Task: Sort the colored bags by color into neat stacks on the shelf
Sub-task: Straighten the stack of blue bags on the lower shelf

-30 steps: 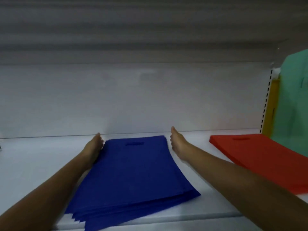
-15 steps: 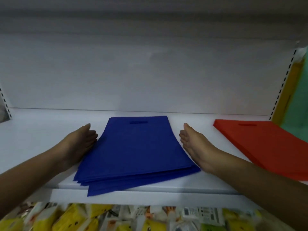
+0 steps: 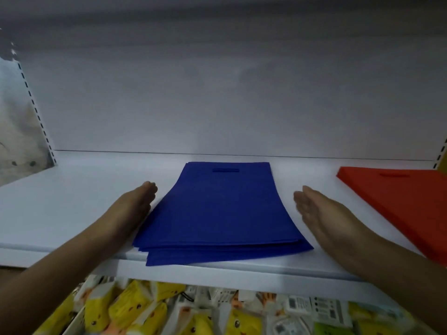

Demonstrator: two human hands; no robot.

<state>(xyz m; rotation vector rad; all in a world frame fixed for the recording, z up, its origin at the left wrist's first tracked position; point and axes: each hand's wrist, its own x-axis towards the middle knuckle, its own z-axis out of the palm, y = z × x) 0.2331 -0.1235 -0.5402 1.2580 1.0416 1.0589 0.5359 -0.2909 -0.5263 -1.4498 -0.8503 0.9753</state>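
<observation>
A stack of blue bags (image 3: pixel 225 211) lies flat on the white shelf (image 3: pixel 72 201), its handle slot at the far end and its near edges fanned slightly over the shelf's front lip. My left hand (image 3: pixel 135 206) lies edge-on with straight fingers against the stack's left side. My right hand (image 3: pixel 319 213) is held edge-on with straight fingers a little to the right of the stack, apart from it. A stack of red bags (image 3: pixel 399 197) lies flat on the shelf at the right.
The shelf's white back wall (image 3: pixel 217 105) rises behind the bags. Slotted uprights stand at the left (image 3: pixel 36 112) and right ends. Below the shelf's front lip lie yellow and white packets (image 3: pixel 145 310).
Both hands have drawn back toward me along the blue stack's sides. The right hand has come off the stack's right edge. The view has tilted lower, showing the packets below.
</observation>
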